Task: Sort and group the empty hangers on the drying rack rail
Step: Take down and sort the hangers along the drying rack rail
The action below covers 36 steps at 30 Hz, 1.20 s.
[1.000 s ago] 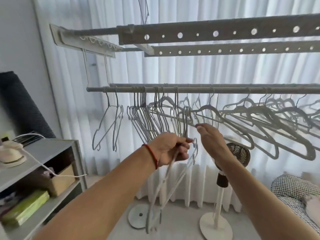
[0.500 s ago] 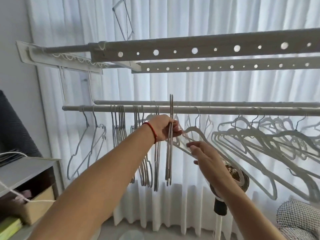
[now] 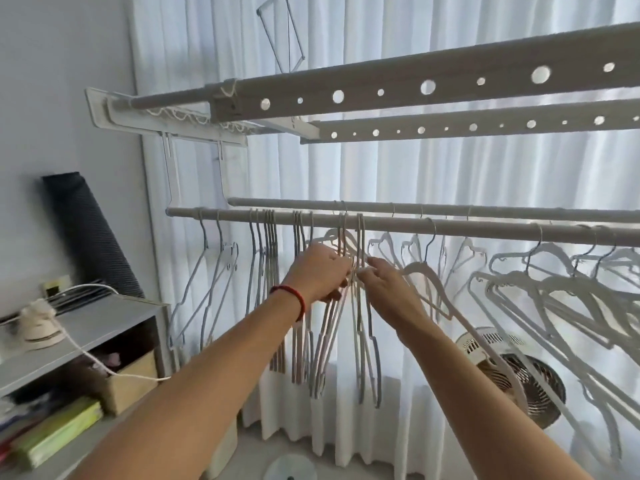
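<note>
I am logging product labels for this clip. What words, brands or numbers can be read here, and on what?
None can be read.
The green books on the lower shelf: any cover print is too blurred.
The fan, the rail and the hangers show no print.

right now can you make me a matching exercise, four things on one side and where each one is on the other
Things:
1. fan
2. iron
3. bracelet
4. box

Places:
A. left wrist
B. top of the shelf
C. low right, behind the hangers
D. inside the shelf, under its top

Pairs: 1-C, 2-B, 3-A, 4-D
</note>
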Available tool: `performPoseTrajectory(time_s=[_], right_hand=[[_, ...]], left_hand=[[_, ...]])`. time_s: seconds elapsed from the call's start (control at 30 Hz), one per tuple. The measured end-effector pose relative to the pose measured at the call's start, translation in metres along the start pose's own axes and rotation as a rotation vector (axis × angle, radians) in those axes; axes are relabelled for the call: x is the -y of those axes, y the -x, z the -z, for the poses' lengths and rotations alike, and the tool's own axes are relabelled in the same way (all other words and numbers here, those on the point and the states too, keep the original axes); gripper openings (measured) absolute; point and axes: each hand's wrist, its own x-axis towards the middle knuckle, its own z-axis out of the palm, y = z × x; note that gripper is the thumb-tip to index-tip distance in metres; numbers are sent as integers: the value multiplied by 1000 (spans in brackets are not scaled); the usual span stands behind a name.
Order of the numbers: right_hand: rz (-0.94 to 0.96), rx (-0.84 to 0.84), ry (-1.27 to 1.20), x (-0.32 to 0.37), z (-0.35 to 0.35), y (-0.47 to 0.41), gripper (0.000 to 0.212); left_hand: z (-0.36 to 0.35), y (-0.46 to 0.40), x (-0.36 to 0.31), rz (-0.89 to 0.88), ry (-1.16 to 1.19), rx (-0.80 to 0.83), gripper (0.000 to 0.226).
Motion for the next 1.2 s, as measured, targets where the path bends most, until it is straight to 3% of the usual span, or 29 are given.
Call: performPoseTrajectory(time_s=[0.13, 0.3, 0.43, 0.53, 0.6, 0.67, 0.73, 0.83, 0.93, 1.0, 1.07, 1.13, 1.2], right_hand=[[-30, -3, -5, 1, -30, -25, 43], [-39, -123, -10, 0, -71, -38, 47], [-51, -151, -7, 7, -86, -40, 47], [2, -47, 70, 19, -91, -38, 43], [62, 81, 43, 25, -93, -35, 23], [70, 91, 88, 23, -90, -35, 14], [47, -55, 270, 18, -81, -29, 23], [78, -420, 435, 6, -47, -5, 29], [59, -668, 883, -11, 4, 25, 38], [-230, -551, 1075, -14, 33, 42, 47], [-418, -261, 1054, -14, 46, 55, 38], [-363, -16, 895, -16, 49, 66, 37], [-317, 91, 588, -15, 51, 78, 39]], left_hand=[[35, 16, 13, -199, -320, -244, 19], [63, 13, 47, -258, -426, -221, 16], [66, 2, 58, -405, -458, -221, 20], [58, -10, 48, -526, -436, -213, 18], [49, -16, 39, -586, -403, -212, 18], [40, -20, 31, -623, -343, -190, 19], [30, -24, 26, -634, -283, -133, 20], [12, -26, 22, -604, -265, -69, 18], [-9, -21, 19, -495, -247, 94, 16], [-26, -16, 14, -434, -232, 230, 14], [-45, -8, 6, -377, -199, 318, 16], [-64, 0, -4, -297, -130, 370, 31], [-82, 7, -12, -192, -77, 391, 38]])
